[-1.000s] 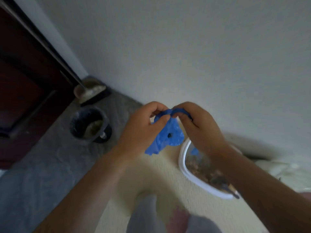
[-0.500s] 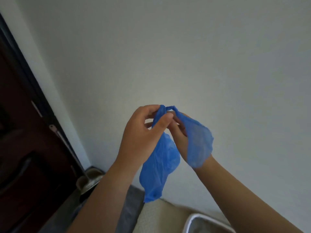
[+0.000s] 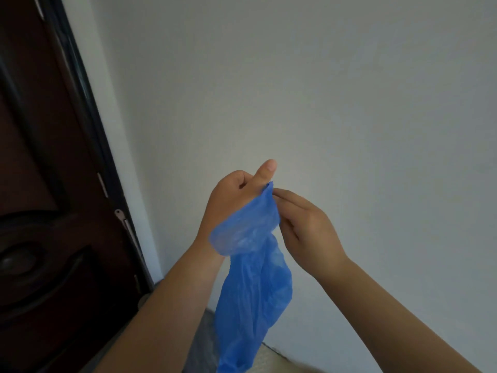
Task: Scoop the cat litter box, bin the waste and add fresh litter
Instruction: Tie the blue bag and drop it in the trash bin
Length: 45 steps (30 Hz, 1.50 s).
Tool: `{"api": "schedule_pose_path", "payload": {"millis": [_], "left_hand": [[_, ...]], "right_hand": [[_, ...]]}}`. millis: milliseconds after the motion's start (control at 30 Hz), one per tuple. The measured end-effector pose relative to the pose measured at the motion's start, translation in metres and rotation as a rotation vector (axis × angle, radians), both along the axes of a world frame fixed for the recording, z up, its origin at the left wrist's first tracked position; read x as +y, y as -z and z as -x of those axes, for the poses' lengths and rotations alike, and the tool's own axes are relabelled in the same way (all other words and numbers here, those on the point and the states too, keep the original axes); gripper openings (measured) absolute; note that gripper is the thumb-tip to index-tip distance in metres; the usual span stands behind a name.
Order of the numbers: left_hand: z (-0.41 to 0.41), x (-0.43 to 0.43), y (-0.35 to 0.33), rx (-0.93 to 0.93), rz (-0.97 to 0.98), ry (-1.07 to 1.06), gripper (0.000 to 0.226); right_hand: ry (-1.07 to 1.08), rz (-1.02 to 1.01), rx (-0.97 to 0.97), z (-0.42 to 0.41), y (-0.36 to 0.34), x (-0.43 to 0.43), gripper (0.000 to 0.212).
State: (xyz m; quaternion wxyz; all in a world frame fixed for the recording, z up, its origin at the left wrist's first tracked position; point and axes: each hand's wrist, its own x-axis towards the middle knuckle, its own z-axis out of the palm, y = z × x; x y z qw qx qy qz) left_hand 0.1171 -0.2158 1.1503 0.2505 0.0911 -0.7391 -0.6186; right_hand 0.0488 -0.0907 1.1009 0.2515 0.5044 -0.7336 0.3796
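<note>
Door (image 3: 40,211) of dark brown wood along the left edge, a metal hinge (image 3: 121,215) on its right side, a pale frame (image 3: 117,135) strip just beside that. Left hand (image 3: 234,200) raised in front of the plain white wall (image 3: 349,103), fingers curled into the palm, thumb pointing up, gripping the top corner of a thin blue bag (image 3: 252,292) at the base of the thumb. Upper fold of the bag draped over the heel and wrist of that hand. Hangs limp and crumpled from there, down between the two forearms, lower end cut off by the bottom edge. Right hand (image 3: 309,232) just right of the bag and touching it, fingertips pressed together, pinching the same top corner, remaining fingers loosely curled. Both hands almost meeting at that corner. Grey floor (image 3: 199,345) low down to the left of the hanging bag, cream mat (image 3: 271,363) at the bottom just to its right
</note>
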Motion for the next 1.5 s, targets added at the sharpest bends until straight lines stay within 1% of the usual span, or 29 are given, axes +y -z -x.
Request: {"api": "schedule_pose_path", "payload": {"millis": [100, 133, 200, 267, 333, 400, 433, 533, 600, 667, 700, 767, 800, 867, 933, 1100, 1133, 1167, 1233, 1267, 1300, 1333, 1400, 1500], "left_hand": [[-0.004, -0.006, 0.003, -0.014, 0.137, -0.101, 0.039], [-0.006, -0.008, 0.003, -0.01, 0.152, -0.12, 0.032], [-0.009, -0.013, 0.005, -0.006, 0.139, -0.12, 0.021], [-0.011, -0.018, 0.005, -0.008, 0.117, -0.111, 0.012], [-0.014, -0.022, 0.006, 0.013, 0.124, -0.098, 0.007], [-0.016, -0.024, 0.006, 0.044, 0.136, -0.081, 0.005], [-0.017, -0.025, 0.006, 0.063, 0.138, -0.076, 0.005], [-0.017, -0.028, 0.007, 0.138, 0.141, -0.065, 0.01], [-0.016, -0.029, 0.008, 0.163, 0.155, -0.062, 0.015], [-0.014, -0.032, 0.009, 0.176, 0.162, -0.077, 0.019], [-0.014, -0.033, 0.01, 0.183, 0.16, -0.083, 0.02], [-0.014, -0.034, 0.011, 0.2, 0.158, -0.089, 0.021], [-0.014, -0.035, 0.012, 0.207, 0.16, -0.09, 0.021], [-0.017, -0.035, 0.016, 0.216, 0.169, -0.084, 0.019], [-0.02, -0.035, 0.022, 0.227, 0.182, -0.083, 0.017], [-0.028, -0.036, 0.039, 0.29, 0.17, -0.138, 0.02], [-0.03, -0.037, 0.046, 0.288, 0.196, -0.165, 0.027], [-0.032, -0.037, 0.054, 0.256, 0.219, -0.175, 0.042], [-0.035, -0.039, 0.072, 0.118, 0.234, -0.12, 0.083], [-0.036, -0.038, 0.079, 0.049, 0.244, -0.077, 0.098], [-0.036, -0.036, 0.085, 0.001, 0.239, -0.022, 0.104], [-0.036, -0.033, 0.089, -0.022, 0.213, 0.032, 0.102], [-0.034, -0.027, 0.094, -0.006, 0.114, 0.095, 0.082], [-0.024, -0.019, 0.103, 0.021, 0.037, 0.046, 0.061]], "right_hand": [[0.016, -0.033, 0.105, -0.003, -0.004, -0.007, 0.038], [0.013, -0.005, 0.087, -0.004, -0.006, -0.008, 0.037], [-0.01, 0.04, 0.073, 0.0, -0.006, -0.01, 0.033], [0.008, -0.021, 0.163, -0.003, -0.008, -0.015, 0.035], [-0.034, 0.006, 0.141, -0.002, -0.005, -0.017, 0.036], [-0.082, 0.065, 0.034, -0.007, -0.009, -0.018, 0.034], [-0.111, 0.098, -0.068, -0.009, -0.01, -0.018, 0.031], [-0.235, 0.243, -0.561, -0.019, -0.022, -0.02, 0.019], [-0.265, 0.391, -0.778, -0.021, -0.025, -0.024, 0.015], [-0.279, 0.462, -0.914, -0.023, -0.025, -0.027, 0.025], [-0.28, 0.447, -0.944, -0.023, -0.023, -0.029, 0.031], [-0.245, 0.339, -0.952, -0.025, -0.02, -0.034, 0.037], [-0.211, 0.278, -0.925, -0.027, -0.018, -0.036, 0.035], [-0.138, 0.188, -0.833, -0.029, -0.014, -0.04, 0.02], [-0.076, 0.152, -0.766, -0.031, -0.012, -0.045, 0.008], [-0.05, 0.131, -0.786, -0.033, -0.013, -0.051, 0.01], [-0.053, 0.143, -0.789, -0.033, -0.015, -0.051, 0.01], [-0.061, 0.161, -0.791, -0.033, -0.018, -0.05, 0.01], [-0.078, 0.195, -0.777, -0.031, -0.023, -0.05, 0.011], [-0.081, 0.203, -0.756, -0.031, -0.026, -0.051, 0.012], [-0.084, 0.209, -0.731, -0.031, -0.029, -0.052, 0.012], [-0.087, 0.22, -0.714, -0.031, -0.031, -0.053, 0.012], [-0.106, 0.249, -0.696, -0.031, -0.034, -0.057, 0.01], [-0.113, 0.294, -0.692, -0.033, -0.038, -0.062, 0.01]]}}
